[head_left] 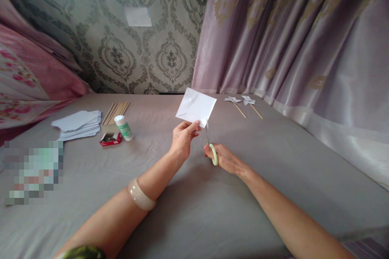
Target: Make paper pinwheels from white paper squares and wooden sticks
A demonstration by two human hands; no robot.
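Observation:
A square of white paper (197, 106) is raised above the grey cloth, gripped at its lower edge between the thumb and fingers of my left hand (184, 136). Slits or creases run inward from its two left corners. My right hand (224, 158) has its fingers in the pale green handles of a pair of scissors (214, 154). The blades point up and meet the paper's lower right corner, just right of my left thumb. How far the blades are apart is too small to tell.
On the left lie a stack of white paper (80, 125), wooden sticks (115, 112), a green-and-white glue bottle (124, 128) and a red box of small metal pieces (110, 139). Two paper pinwheels (249, 100) on sticks lie back right. Curtains (273, 28) border the right side.

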